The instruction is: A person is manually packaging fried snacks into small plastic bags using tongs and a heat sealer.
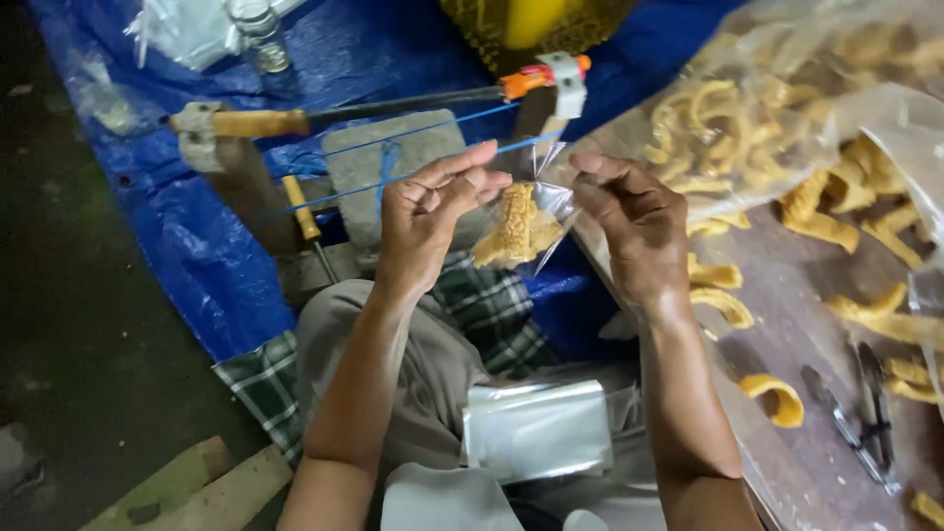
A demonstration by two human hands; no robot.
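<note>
A stack of empty clear bags (537, 430) lies on my lap, and above it my left hand (425, 218) and right hand (637, 228) each pinch shut on the top edge of a small clear bag (526, 224) holding golden crackers. I'd keep that edge flat and taut. Beyond, a large clear sack (762, 108) of the same crackers slumps on the board (787, 324), with a blue tarp (197, 246) behind.

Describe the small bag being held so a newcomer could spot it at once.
Start at the blue tarp, then find the left hand and right hand raised above the lap. Between them hangs the small clear bag, the only one filled with golden snacks and pinched at its mouth.
</note>
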